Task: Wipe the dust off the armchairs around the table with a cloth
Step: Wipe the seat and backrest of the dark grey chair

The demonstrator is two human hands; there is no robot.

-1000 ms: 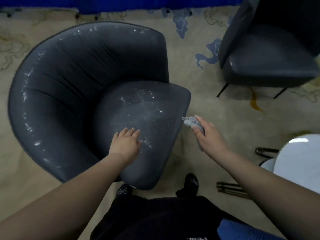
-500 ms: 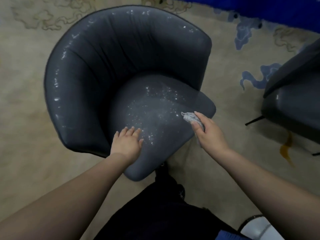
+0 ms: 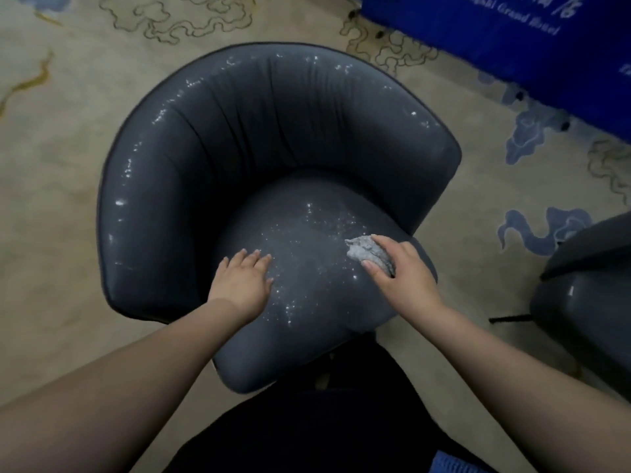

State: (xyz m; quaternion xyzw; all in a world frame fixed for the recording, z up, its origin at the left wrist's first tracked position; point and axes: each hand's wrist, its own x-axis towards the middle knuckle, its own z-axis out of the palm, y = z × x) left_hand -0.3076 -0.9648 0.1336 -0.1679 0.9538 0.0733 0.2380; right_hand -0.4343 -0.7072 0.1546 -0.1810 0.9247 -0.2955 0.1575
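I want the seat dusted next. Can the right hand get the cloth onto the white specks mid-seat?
Probably yes. The right hand already holds the cloth on the seat cushion, beside the specks; the left hand rests on the far side, clear of them.

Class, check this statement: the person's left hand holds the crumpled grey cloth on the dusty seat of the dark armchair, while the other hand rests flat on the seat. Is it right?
Not quite. In the head view the right hand holds the crumpled grey cloth on the dusty seat of the dark armchair; the left hand is the one resting flat on the seat.
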